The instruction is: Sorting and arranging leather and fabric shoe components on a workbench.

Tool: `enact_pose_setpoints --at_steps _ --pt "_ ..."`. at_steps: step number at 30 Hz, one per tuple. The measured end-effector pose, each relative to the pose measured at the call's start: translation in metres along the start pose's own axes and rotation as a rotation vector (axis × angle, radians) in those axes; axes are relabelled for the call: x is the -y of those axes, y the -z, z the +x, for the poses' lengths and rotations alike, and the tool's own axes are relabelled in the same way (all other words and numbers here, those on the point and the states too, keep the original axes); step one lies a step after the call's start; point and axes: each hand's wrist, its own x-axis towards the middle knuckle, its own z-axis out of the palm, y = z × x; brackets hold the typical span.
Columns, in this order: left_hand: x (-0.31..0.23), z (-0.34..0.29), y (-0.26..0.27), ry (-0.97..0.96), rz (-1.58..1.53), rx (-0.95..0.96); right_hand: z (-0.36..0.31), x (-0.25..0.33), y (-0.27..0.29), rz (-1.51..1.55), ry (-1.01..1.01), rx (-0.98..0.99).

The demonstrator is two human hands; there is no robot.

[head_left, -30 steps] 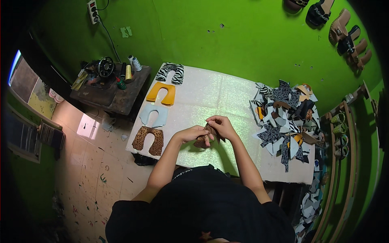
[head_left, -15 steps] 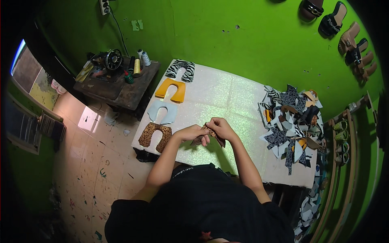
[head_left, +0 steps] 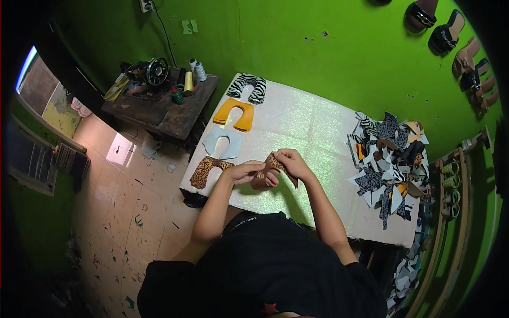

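Over the near part of the table, a brown leopard-print cut piece (head_left: 261, 182) hangs between my two hands, bent, with its plain brown back partly showing. My left hand (head_left: 247, 173) pinches one side of it, some fingers behind the piece. The top edge is gripped by the thumb and fingertips of my right hand (head_left: 291, 162). To the left lie U-shaped pieces in a column: leopard-print (head_left: 200, 173) nearest, then light blue (head_left: 234, 147), orange (head_left: 243, 121) and zebra-print (head_left: 258, 91) at the far end.
A heap of mixed offcuts (head_left: 389, 159) covers the right end of the pale glittery table (head_left: 318, 199). Back left, a sewing machine (head_left: 148, 74) and thread cones (head_left: 189, 82) stand on a dark wooden table (head_left: 159, 114). Sandals (head_left: 448, 34) hang on the green wall; a rack (head_left: 461, 212) stands right.
The leopard-print piece has been raised and spread slightly between my hands, showing more of its surface. The whole view has shifted a little, moving the scene rightward in the picture.
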Motion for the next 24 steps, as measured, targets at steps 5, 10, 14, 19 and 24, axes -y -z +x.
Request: enact_pose_setpoints --at_steps 5,10,14,19,24 --pt "0.019 -0.010 0.008 -0.180 -0.219 -0.049 0.012 -0.015 0.000 0.027 0.029 -0.248" --pt "0.039 -0.026 0.017 -0.134 -0.194 -0.432 0.020 -0.032 -0.019 0.042 0.027 -0.480" --pt "0.035 -0.036 0.018 -0.099 -0.074 -0.640 0.027 -0.067 -0.023 0.007 0.008 -0.359" --pt "0.037 -0.076 0.046 -0.091 0.134 -0.889 0.033 -0.055 -0.063 0.018 -0.176 -0.173" --pt "0.029 -0.111 0.066 -0.024 0.261 -1.020 0.055 -0.080 -0.098 -0.095 -0.237 -0.017"
